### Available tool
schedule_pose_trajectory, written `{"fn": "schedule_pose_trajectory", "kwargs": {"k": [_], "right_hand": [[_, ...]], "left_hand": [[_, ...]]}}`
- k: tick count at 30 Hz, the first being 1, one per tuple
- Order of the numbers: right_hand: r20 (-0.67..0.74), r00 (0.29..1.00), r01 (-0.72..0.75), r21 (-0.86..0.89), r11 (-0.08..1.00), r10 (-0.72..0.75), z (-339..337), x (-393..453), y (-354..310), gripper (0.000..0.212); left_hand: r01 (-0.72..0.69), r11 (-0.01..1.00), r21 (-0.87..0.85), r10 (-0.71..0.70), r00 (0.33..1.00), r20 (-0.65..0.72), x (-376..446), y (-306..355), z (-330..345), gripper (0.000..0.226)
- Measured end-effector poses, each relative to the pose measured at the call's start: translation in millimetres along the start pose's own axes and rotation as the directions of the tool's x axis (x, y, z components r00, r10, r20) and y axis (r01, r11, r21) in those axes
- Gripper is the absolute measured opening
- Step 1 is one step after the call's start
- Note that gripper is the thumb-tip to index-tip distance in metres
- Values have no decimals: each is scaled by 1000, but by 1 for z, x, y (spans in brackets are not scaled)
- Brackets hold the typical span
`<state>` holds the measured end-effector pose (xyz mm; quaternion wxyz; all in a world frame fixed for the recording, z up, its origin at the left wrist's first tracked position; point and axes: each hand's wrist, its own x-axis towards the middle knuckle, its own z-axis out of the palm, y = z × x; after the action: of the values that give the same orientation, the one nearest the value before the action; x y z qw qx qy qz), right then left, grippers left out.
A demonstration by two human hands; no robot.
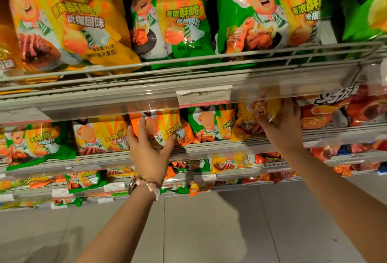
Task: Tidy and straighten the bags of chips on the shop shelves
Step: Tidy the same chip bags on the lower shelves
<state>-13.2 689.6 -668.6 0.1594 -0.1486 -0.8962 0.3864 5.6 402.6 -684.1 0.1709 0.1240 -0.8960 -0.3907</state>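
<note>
On the second shelf, my left hand [149, 148] grips the lower edge of an orange chip bag [167, 125], thumb on its right side and fingers on its left. My right hand [280, 124] holds a yellow chip bag [249, 122] further right on the same shelf, fingers curled over its top under the shelf above. A green bag [211, 123] stands between the two. The top shelf carries a large yellow bag [69, 20] and green bags [173, 20] behind a wire rail.
The upper shelf's front rail [146, 95] with a price tag [204, 94] overhangs both hands. Red bags [339, 110] sit right of my right hand, yellow and green bags [37, 141] to the left. Lower shelves hold more bags above a grey tiled floor [209, 227].
</note>
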Motion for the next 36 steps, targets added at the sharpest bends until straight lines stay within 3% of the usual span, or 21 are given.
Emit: {"fn": "schedule_pose_trajectory", "kwargs": {"k": [10,19,22,29,36], "right_hand": [[-90,995,41,106,993,-32,-7,-5,-4,73],[-31,993,118,294,949,-114,6,-40,-34,71],[-36,994,105,275,956,-99,22,-58,-50,72],[-191,981,68,221,973,-25,50,-95,-91,79],[-163,986,71,210,975,-36,74,-135,-123,77]], "left_hand": [[-85,991,-104,88,996,21,-11,5,-23,78],[-152,978,-146,159,986,42,-33,-2,-62,79],[-155,982,-108,164,983,82,-42,-16,-81,79],[-89,994,-71,94,993,67,-54,-63,-122,80],[-8,996,-93,9,1000,7,-66,-95,-148,82]]}}
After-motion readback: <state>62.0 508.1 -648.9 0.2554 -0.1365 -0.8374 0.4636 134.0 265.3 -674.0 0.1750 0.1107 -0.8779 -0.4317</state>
